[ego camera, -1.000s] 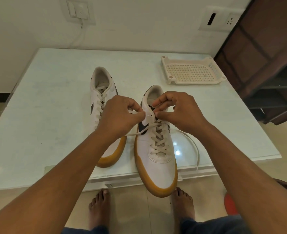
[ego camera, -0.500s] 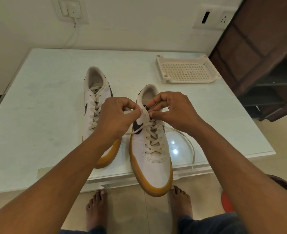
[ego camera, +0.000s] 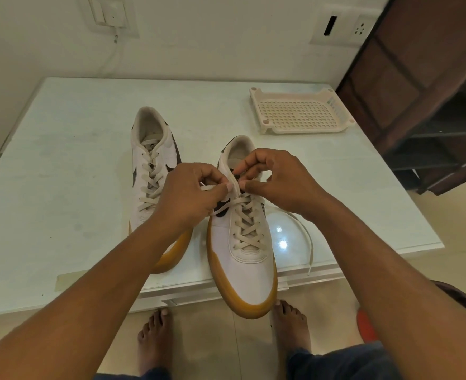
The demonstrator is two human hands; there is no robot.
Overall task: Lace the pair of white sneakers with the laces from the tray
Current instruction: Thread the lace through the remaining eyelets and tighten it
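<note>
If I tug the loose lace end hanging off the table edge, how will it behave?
Probably floppy: the lace curves limply across the table and droops over its edge. Likely light, being thin and flat. A tug may shift the sneaker, whose toe overhangs.

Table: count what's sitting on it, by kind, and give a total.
White sneakers: 2
Shoelaces: 2, one threaded in each sneaker
Perforated plastic tray: 1
Total: 5
</note>
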